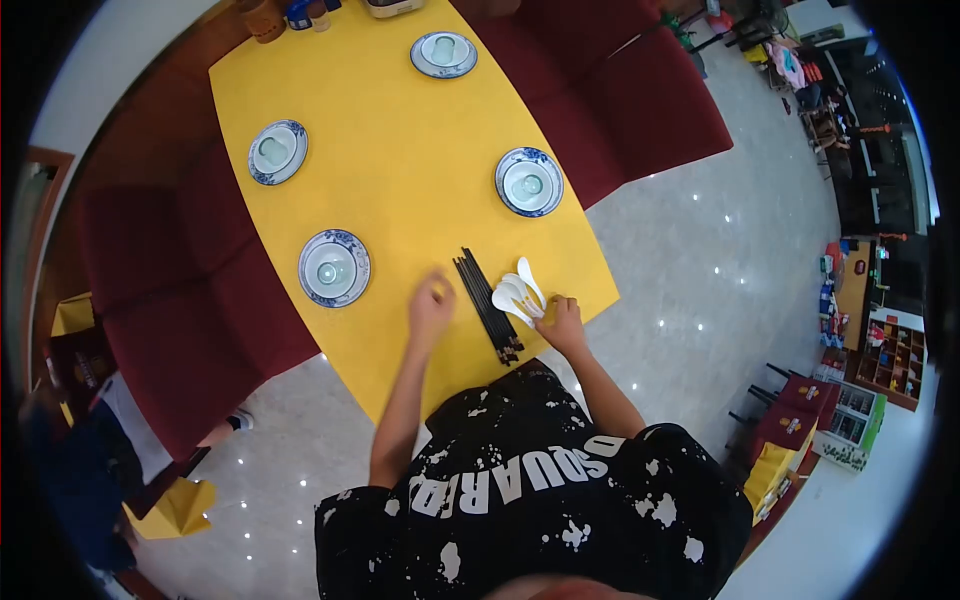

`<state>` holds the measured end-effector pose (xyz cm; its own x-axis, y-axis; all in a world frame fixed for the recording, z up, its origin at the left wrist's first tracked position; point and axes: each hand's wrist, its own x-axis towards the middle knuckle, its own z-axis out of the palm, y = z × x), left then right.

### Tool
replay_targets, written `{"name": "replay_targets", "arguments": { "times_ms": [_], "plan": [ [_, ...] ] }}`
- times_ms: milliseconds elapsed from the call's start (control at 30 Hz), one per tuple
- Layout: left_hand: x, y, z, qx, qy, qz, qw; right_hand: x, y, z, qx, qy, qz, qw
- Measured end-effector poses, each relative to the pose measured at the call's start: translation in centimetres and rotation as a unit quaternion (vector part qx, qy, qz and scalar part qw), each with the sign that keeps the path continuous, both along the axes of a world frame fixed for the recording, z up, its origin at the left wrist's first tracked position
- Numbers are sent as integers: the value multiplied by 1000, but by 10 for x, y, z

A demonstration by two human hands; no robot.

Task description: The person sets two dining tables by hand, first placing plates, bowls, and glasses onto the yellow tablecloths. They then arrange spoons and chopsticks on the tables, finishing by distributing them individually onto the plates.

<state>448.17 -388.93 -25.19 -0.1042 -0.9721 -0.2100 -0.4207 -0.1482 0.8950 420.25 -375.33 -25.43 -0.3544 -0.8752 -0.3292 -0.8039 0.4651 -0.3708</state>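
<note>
Black chopsticks [482, 300] lie in a bundle on the yellow table [400, 130], near its front end. Just right of them is a group of white spoons [516, 296], with my right hand [562, 324] at their handles, its fingers closed on them. My left hand [432, 300] is over the table, left of the chopsticks and apart from them. Its fingers are curled together, and whatever they may hold is too small to make out. Blue-rimmed plate settings with bowls and glasses stand at the near left [335, 268] and near right [529, 182].
Further plate settings stand at the far left [278, 152] and far right [443, 54]. Dark red benches [190, 300] flank both long sides of the table. Small containers [262, 20] are at the far end. Part of another person [75, 480] shows at the lower left.
</note>
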Motion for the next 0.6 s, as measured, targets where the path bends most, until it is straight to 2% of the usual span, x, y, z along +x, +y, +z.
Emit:
{"name": "replay_targets", "arguments": {
  "times_ms": [67, 167, 233, 300, 367, 400, 433, 467, 500, 533, 600],
  "plan": [
    [-23, 66, 3, 93, 78, -4, 993, -4, 7, -6, -44, -14, 23, 999],
    [-25, 97, 30, 108, 146, 14, 983, -10, 11, -9, -54, -59, 40, 996],
    [-19, 98, 51, 84, 135, 56, 986, -24, 15, -10, -80, -95, 46, 991],
    [-17, 106, 72, 55, 103, 120, 986, -55, 21, -3, -3, -127, 63, 990],
    [-15, 126, 70, 62, 48, 155, 985, -96, 42, 6, 55, -86, 136, 985],
    [-13, 145, 67, 73, 17, 168, 983, -117, 59, 15, 127, -31, 166, 977],
    [-12, 169, 59, 75, -33, 171, 982, -159, 90, -14, 194, -19, 222, 955],
    [-16, 189, 46, 71, -80, 174, 979, -192, 111, -22, 344, -30, 306, 887],
    [-24, 213, 36, 90, -81, 196, 973, -236, 149, -34, 334, -50, 492, 802],
    [-32, 242, 27, 118, -82, 216, 966, -259, 182, -26, 409, -91, 471, 776],
    [-49, 287, 25, 181, -102, 208, 956, -284, 227, -16, 496, -123, 355, 782]
  ]
}}
